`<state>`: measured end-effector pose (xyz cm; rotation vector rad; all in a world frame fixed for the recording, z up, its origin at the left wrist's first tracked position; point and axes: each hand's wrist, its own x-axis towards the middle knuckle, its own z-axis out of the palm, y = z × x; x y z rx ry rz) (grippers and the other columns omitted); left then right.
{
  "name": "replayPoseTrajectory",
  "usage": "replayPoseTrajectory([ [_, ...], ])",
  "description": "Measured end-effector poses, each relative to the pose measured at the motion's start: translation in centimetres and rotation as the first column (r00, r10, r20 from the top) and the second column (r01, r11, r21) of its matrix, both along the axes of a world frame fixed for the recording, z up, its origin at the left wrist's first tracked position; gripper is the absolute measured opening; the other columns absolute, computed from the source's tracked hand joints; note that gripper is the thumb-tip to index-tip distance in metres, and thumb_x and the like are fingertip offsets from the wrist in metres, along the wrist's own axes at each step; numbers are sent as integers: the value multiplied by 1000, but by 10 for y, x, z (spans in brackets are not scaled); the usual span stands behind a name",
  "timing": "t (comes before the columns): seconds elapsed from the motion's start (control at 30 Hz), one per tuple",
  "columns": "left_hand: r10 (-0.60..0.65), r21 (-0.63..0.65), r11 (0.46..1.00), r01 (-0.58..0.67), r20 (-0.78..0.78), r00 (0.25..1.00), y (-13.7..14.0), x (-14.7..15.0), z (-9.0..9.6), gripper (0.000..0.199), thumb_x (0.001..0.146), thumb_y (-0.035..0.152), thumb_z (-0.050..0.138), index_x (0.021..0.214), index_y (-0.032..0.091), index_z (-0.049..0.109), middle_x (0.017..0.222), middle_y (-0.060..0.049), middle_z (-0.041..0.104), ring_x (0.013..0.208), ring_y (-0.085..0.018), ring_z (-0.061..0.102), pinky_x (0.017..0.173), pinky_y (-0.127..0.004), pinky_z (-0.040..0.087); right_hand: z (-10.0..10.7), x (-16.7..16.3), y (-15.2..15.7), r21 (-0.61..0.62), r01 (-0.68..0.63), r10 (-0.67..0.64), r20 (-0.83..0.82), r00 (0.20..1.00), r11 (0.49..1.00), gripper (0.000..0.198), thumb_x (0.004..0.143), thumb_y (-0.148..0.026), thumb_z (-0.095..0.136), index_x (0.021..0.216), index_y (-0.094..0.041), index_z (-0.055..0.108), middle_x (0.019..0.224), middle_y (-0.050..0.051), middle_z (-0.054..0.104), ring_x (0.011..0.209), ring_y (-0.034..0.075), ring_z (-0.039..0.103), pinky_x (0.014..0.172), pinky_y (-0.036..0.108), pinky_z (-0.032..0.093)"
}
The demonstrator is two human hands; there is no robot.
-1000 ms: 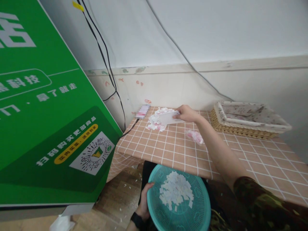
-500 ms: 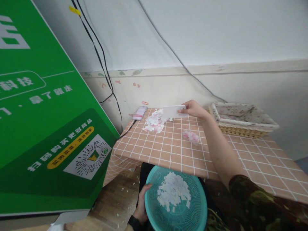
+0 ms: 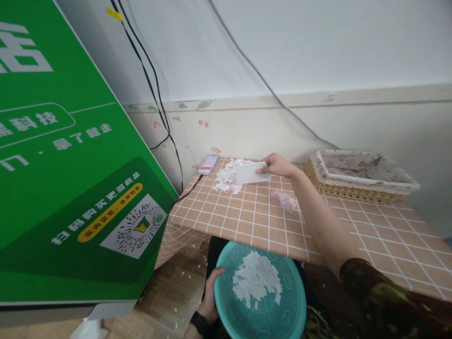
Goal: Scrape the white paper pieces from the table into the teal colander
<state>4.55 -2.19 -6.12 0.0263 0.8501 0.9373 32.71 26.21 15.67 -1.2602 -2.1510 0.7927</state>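
Note:
My right hand (image 3: 278,165) pinches a flat white board (image 3: 249,173), its lower edge down by the tablecloth. The board overlaps the right side of a heap of white and pink paper scraps (image 3: 226,180) on the table. A smaller clump of pinkish scraps (image 3: 284,200) lies below my right hand. At the bottom of the view my left hand (image 3: 213,292) grips the left rim of a turquoise plastic basket (image 3: 247,320). White paper scraps (image 3: 257,280) are piled inside this basket, which sits below the table's front edge.
A wicker basket with a floral cloth liner (image 3: 360,188) stands at the table's back right against the wall. A large green sign panel (image 3: 88,188) fills the left. Black cables (image 3: 155,84) hang behind it. Bits of paper lie on the wooden floor (image 3: 176,282).
The white board has come lower and slightly left, tilting against the scrap heap. My left hand keeps hold of the turquoise basket. The view has shifted a little.

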Motion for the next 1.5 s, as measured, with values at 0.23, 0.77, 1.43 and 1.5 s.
replayPoseTrajectory([
  [0.23, 12, 5, 1000, -11, -42, 999, 0, 0, 1, 33, 75, 40, 61, 82, 10, 70, 72, -11, 73, 77, -28, 66, 72, -37, 48, -9, -45, -7, 121, -35, 14, 166, 986, 992, 26, 68, -35, 60, 54, -14, 55, 52, -3, 40, 52, 9, 36, 50, 24, 26],
  [0.77, 2, 10, 1000, -1, -67, 998, 0, -1, 2, 35, 73, 41, 63, 84, 9, 70, 73, -11, 73, 64, -24, 63, 67, -36, 47, -4, -44, -12, 17, -120, 118, 84, 989, 993, 27, 68, -38, 61, 61, -12, 61, 56, -2, 43, 54, 9, 37, 50, 23, 29],
  [1.43, 10, 43, 999, -8, -37, 999, -1, -3, -5, 34, 75, 41, 61, 85, 10, 70, 76, -11, 73, 70, -26, 65, 73, -39, 47, -1, -55, -18, 57, -96, 93, 50, 994, 994, 29, 68, -40, 60, 56, -13, 55, 55, -3, 40, 52, 8, 35, 49, 23, 27],
  [1.5, 7, 38, 999, -6, -36, 999, -1, -2, -5, 35, 75, 41, 61, 86, 9, 70, 76, -11, 74, 69, -25, 64, 72, -39, 48, -2, -55, -18, 28, -132, 131, 48, 990, 991, 28, 67, -39, 60, 57, -13, 55, 55, -3, 42, 53, 8, 36, 49, 23, 28],
])
